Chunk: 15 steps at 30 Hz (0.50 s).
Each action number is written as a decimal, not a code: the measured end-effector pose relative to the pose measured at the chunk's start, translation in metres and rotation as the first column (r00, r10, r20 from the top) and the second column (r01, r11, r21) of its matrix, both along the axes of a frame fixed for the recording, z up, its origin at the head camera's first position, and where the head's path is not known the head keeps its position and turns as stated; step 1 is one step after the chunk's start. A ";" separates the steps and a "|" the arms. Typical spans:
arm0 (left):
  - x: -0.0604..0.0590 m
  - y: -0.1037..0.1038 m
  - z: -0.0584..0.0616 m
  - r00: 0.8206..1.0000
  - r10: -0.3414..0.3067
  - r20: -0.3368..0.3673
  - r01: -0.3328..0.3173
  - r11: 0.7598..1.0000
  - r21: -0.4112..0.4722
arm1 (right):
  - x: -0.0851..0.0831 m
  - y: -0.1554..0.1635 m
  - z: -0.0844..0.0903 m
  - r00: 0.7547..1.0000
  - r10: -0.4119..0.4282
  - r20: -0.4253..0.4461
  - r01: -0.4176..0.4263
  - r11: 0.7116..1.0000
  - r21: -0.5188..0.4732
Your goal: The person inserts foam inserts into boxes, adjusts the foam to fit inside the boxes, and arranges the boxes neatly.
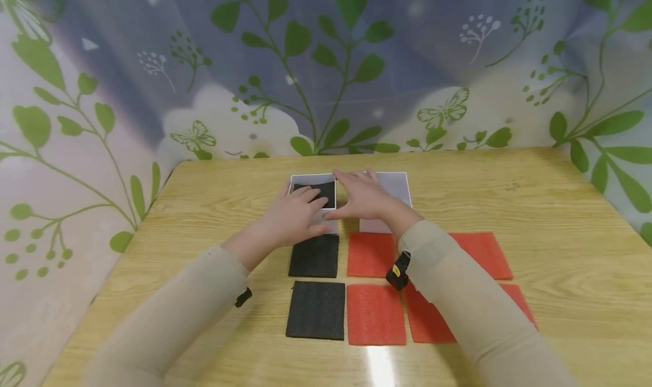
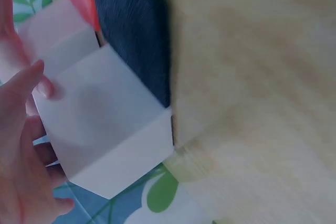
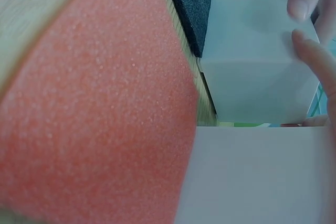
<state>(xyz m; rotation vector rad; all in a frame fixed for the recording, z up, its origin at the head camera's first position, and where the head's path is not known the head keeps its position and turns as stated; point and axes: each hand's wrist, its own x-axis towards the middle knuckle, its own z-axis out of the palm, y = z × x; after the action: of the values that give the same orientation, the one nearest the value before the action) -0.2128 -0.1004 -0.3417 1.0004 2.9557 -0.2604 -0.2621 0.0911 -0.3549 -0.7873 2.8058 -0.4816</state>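
Observation:
An open white box point(image 1: 300, 180) with a black foam square point(image 1: 326, 192) inside stands at the back of the wooden table point(image 1: 535, 206). My left hand point(image 1: 305, 203) lies over it with fingers stretched onto the foam. In the left wrist view the thumb point(image 2: 31, 82) touches the box wall point(image 2: 100, 119). My right hand point(image 1: 346, 192) reaches in from the right, fingers straight, resting on that box's right rim. A second white box point(image 1: 394, 186) sits right beside it, partly hidden by this hand. In the right wrist view both boxes show, the first point(image 3: 252, 72) and the second point(image 3: 252, 177).
Two black foam squares point(image 1: 314, 256) point(image 1: 316, 309) lie in a column in front of the boxes. Several red foam squares point(image 1: 372, 255) point(image 1: 376, 314) point(image 1: 484, 254) lie to their right, partly under my right sleeve. A leaf-patterned curtain point(image 1: 326, 64) surrounds the table.

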 end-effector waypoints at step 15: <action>0.051 -0.030 -0.004 0.983 -0.138 -0.121 0.148 0.986 0.075 | 0.001 -0.002 0.000 1.000 -0.004 -0.018 0.004 1.000 -0.003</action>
<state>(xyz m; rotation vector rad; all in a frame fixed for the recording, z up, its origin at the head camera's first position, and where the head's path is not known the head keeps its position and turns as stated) -0.1620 -0.1300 -0.3453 1.2523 3.0234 -0.2040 -0.2611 0.0894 -0.3552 -0.7912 2.8239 -0.4823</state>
